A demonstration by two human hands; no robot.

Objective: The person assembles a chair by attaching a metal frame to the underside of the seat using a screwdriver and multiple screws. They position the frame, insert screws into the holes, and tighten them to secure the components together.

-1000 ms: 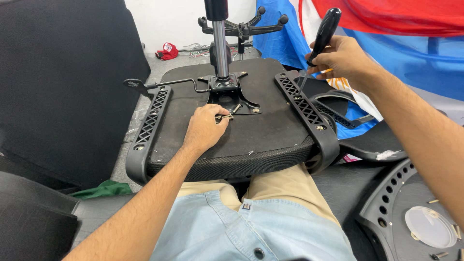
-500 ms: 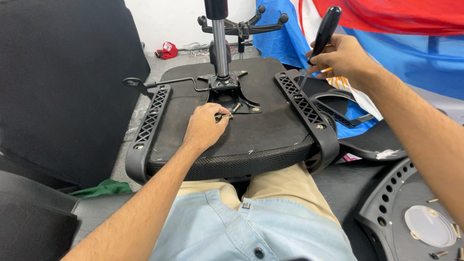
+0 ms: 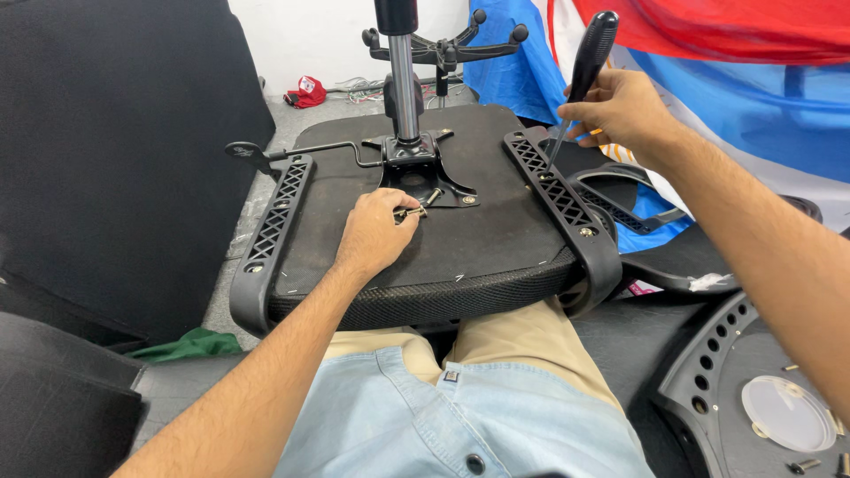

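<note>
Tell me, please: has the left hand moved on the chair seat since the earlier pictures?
No. The left hand rests at the same spot on the upturned seat, fingertips at the screws just below the metal base plate.

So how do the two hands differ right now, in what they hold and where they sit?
The left hand rests low on the upturned seat underside, pinching small bolts; the right hand is raised above the right bracket, gripping a black-handled screwdriver. The left arm comes from below, the right from the side. Both are bare and closed on something.
</note>
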